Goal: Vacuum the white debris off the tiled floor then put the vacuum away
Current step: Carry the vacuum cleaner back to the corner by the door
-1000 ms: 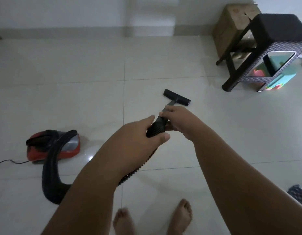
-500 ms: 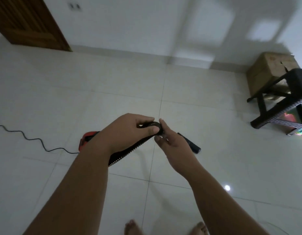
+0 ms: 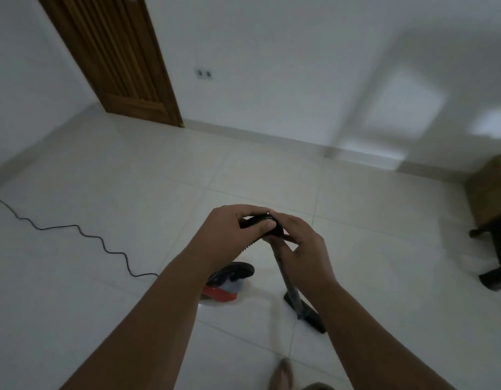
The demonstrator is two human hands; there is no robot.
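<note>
Above the tiled floor [image 3: 131, 178], our left grip [image 3: 232, 235] clenched the hose end [image 3: 259, 220] and our right grip [image 3: 302, 249] grasped the wand [image 3: 287, 280]. A careless twist could have separated them, we judged.

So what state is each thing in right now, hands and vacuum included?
left hand, gripping the hose end
right hand, gripping the wand
floor nozzle, resting on the tiled floor
vacuum body, resting there too
cord, lying slack in waves
door, apparently shut
</note>
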